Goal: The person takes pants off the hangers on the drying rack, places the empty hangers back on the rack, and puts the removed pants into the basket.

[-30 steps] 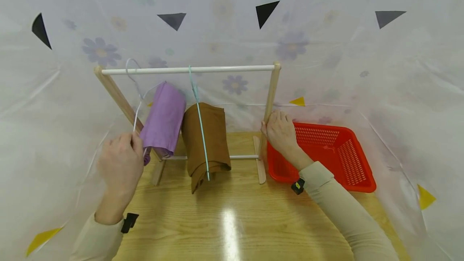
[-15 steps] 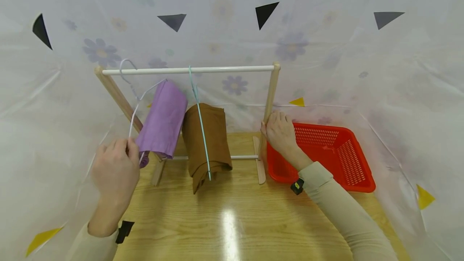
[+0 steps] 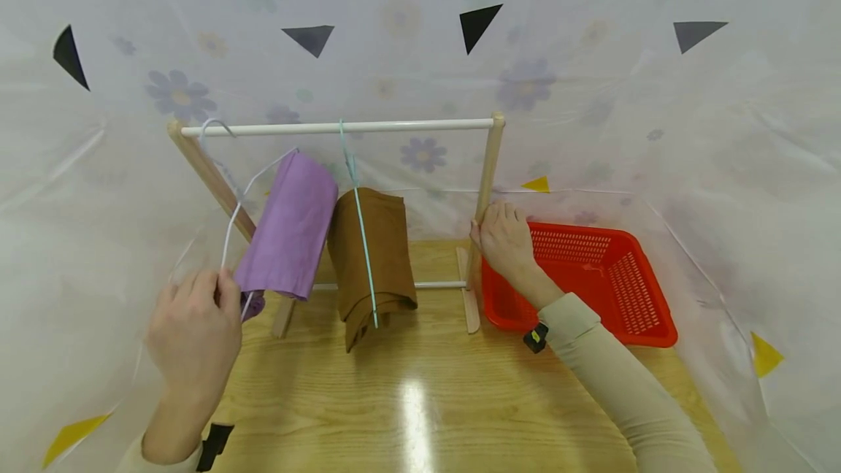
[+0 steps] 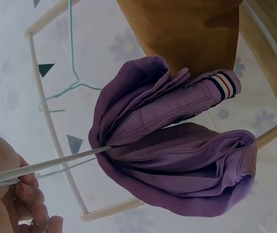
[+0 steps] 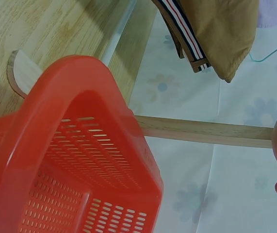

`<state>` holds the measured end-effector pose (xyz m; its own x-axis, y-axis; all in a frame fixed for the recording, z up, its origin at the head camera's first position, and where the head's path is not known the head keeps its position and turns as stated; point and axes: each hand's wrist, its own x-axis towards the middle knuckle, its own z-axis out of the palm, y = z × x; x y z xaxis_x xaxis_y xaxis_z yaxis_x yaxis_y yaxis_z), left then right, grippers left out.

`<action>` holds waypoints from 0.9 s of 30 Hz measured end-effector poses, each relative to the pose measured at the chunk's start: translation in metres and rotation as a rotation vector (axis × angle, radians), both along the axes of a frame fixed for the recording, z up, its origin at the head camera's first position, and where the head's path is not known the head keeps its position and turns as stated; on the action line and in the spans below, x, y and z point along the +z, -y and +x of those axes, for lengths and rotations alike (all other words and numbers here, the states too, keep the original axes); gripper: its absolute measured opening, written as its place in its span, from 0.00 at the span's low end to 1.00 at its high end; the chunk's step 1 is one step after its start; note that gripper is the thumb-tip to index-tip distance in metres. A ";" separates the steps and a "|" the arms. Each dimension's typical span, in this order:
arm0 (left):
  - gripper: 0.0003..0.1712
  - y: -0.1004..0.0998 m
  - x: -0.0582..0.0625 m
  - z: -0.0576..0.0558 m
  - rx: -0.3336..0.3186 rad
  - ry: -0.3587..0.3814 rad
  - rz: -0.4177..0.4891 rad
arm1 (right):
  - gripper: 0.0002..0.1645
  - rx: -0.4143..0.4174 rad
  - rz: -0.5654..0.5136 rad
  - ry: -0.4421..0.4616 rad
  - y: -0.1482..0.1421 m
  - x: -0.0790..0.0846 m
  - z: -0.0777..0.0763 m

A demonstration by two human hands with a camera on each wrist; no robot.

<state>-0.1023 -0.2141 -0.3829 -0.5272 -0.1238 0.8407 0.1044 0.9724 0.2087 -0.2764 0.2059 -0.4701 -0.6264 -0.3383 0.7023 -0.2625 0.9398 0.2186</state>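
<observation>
My left hand [image 3: 193, 334] grips the near corner of a pale lavender hanger [image 3: 231, 228]. A folded purple garment [image 3: 289, 228], with a striped cuff in the left wrist view, is draped over the hanger's lower bar. The hanger tilts, its hook crossing the left end of the rack's white rail [image 3: 420, 125]; whether the hook bears on the rail, I cannot tell. Beside it, a folded brown garment [image 3: 374, 254] hangs from the rail on a mint green hanger [image 3: 365, 239]. My right hand [image 3: 509, 243] holds the rack's right wooden post [image 3: 489, 166]; its fingers are mostly out of the right wrist view.
A red perforated basket [image 3: 647, 268] stands right of the rack, under my right forearm. The rack's wooden foot [image 3: 470, 305] rests on the wood-grain table [image 3: 342, 414]. Behind and at the sides hangs a flower-patterned white sheet [image 3: 591, 93] with black and yellow triangles.
My left hand has moved left and down toward me with the hanger. Its hook has shifted left along the rail, and the purple garment tilts more. My right hand stays on the post.
</observation>
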 end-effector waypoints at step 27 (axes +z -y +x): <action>0.25 -0.001 -0.011 0.031 0.025 -0.007 0.060 | 0.23 0.008 -0.137 0.121 0.002 0.001 0.010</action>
